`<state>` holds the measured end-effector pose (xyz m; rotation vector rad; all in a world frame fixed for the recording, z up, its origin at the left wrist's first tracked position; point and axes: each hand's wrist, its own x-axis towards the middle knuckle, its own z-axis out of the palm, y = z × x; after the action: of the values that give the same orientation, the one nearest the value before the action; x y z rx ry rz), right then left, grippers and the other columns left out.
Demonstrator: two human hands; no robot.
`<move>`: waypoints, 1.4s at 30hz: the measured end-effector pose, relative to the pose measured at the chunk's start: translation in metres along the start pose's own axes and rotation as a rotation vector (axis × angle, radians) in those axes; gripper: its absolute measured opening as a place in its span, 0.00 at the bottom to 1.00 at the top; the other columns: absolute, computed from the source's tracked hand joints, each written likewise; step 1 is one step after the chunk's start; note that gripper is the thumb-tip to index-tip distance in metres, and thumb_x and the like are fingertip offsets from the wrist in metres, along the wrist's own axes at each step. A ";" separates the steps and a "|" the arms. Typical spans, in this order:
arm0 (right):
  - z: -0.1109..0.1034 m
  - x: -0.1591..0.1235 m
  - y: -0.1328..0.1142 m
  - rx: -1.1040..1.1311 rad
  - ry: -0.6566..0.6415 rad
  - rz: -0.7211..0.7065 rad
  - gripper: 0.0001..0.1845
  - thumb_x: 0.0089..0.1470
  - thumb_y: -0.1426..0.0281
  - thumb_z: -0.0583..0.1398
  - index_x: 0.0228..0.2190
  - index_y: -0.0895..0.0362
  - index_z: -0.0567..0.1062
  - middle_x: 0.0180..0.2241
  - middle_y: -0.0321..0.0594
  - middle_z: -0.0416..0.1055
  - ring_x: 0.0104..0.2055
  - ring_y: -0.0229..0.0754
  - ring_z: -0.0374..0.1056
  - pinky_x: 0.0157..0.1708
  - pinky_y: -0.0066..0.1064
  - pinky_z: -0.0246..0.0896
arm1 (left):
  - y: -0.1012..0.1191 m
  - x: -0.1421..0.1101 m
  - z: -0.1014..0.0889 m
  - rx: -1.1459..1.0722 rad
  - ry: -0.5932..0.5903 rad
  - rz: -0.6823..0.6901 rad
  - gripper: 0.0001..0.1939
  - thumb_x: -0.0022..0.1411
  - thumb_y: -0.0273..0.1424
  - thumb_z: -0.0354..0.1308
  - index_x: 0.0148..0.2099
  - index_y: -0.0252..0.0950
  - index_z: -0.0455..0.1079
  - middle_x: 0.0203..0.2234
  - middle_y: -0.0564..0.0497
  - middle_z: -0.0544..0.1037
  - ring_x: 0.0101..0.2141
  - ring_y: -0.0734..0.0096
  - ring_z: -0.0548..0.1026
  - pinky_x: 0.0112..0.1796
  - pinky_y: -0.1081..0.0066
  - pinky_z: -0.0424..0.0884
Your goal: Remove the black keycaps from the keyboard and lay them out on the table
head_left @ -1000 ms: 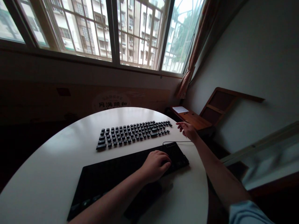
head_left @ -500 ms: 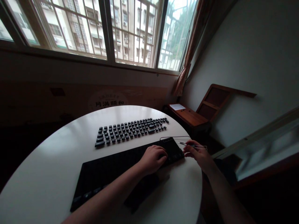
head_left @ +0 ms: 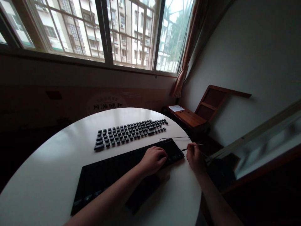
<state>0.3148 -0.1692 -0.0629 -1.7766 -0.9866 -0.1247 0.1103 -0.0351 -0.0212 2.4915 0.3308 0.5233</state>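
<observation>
A long black keyboard (head_left: 113,169), its surface too dark to make out detail, lies at a slant on the white round table (head_left: 47,175). My left hand (head_left: 154,160) rests on its right half with curled fingers and the thumb bent in; the fingertips are partly hidden. Just off the keyboard's right end, my right hand (head_left: 194,155) is closed around a thin wire keycap puller (head_left: 200,144), mostly covered by the fingers. Behind the keyboard, dark keycaps (head_left: 129,133) stand in rows, laid out like a keyboard.
A thin black cable (head_left: 175,137) runs from behind the keyboard toward the table's right edge. Beyond that edge stands a wooden chair (head_left: 190,117) with a white paper (head_left: 176,108) on it. A barred window (head_left: 131,34) and a curtain (head_left: 182,78) are at the back.
My right hand has turned and its fingers have closed further, so the puller is now mostly hidden. My left hand stays on the keyboard. The view has shifted slightly.
</observation>
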 end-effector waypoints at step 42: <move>0.002 -0.012 -0.022 -0.082 -0.029 -0.041 0.19 0.63 0.51 0.49 0.31 0.53 0.65 0.19 0.37 0.67 0.20 0.45 0.67 0.21 0.31 0.58 | -0.001 0.000 0.001 0.022 -0.018 -0.012 0.10 0.53 0.29 0.65 0.40 0.44 0.79 0.43 0.53 0.79 0.45 0.60 0.74 0.49 0.62 0.66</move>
<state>0.2921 -0.1720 -0.0537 -1.8381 -1.0522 -0.1679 0.1111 -0.0351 -0.0227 2.5130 0.3454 0.4945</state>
